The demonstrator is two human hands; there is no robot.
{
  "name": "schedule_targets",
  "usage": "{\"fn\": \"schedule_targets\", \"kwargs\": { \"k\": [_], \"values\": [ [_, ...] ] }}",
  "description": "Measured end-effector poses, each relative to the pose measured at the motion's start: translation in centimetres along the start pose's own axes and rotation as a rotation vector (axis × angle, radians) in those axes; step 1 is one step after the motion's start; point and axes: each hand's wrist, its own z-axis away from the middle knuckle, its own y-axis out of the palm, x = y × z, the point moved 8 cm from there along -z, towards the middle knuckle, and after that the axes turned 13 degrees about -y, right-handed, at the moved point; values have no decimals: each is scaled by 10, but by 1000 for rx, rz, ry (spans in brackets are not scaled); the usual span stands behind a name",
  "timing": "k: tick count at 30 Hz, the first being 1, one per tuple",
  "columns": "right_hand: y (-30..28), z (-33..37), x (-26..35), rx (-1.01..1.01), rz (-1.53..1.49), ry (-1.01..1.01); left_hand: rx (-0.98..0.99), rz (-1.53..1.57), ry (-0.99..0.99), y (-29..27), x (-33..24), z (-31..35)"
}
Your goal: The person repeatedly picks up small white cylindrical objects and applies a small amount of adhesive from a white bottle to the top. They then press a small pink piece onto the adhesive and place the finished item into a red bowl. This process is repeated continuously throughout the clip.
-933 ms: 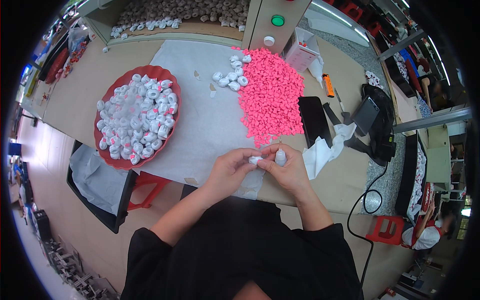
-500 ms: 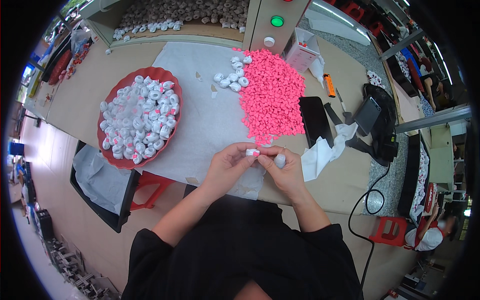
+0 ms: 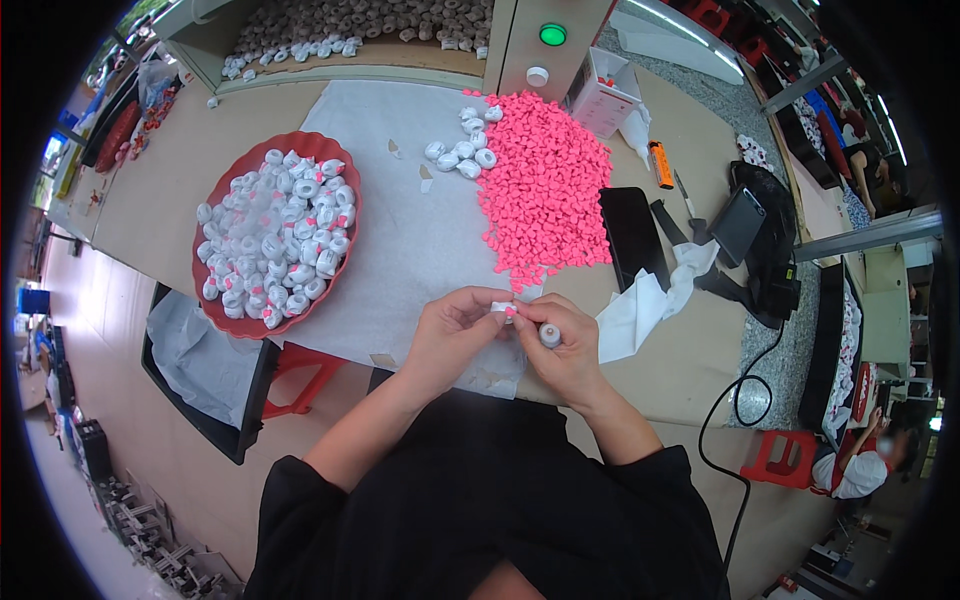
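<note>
My left hand (image 3: 448,335) is closed, pinching a small white ring-shaped piece (image 3: 499,306) between thumb and fingertips. A tiny pink piece (image 3: 511,311) sits against its right side. My right hand (image 3: 568,358) is closed around a small whitish bottle (image 3: 549,336), which rests between thumb and fingers. The right fingertips also touch the pink piece. Just beyond both hands spreads a large pile of small pink pieces (image 3: 545,195) on a white sheet (image 3: 385,240). Several loose white pieces (image 3: 465,150) lie along the pile's left edge.
To the left stands a red scalloped bowl (image 3: 347,262) full of white pieces, many with pink bits. At right lie a black phone (image 3: 632,235), crumpled white tissue (image 3: 640,315), an orange lighter (image 3: 660,165) and a knife (image 3: 684,192). A white box (image 3: 605,95) and an open cabinet (image 3: 340,70) stand behind.
The bottle in my right hand has tilted, and that hand has shifted slightly left and down. My left hand keeps its pinch on the white piece.
</note>
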Motion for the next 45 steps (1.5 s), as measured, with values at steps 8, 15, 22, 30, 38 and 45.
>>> {"fn": "schedule_targets", "kwargs": {
  "k": [8, 15, 22, 30, 38, 45],
  "values": [
    [1, 0, 3, -6, 43, -52, 6, 12, -19, -1, 3, -2],
    [1, 0, 4, -7, 84, -86, 5, -2, -20, -1, 4, -2],
    [1, 1, 3, -3, 89, -72, 1, -12, -22, 0, 2, -2],
    [1, 1, 3, -10, 81, -90, -8, -23, -24, 1, 2, -2],
    [1, 2, 2, -12, 68, -81, -22, -37, -11, 0, 2, -3],
    [-2, 19, -35, -146, -346, 448, -18, 5, -35, 1, 2, -5]
  ]
}}
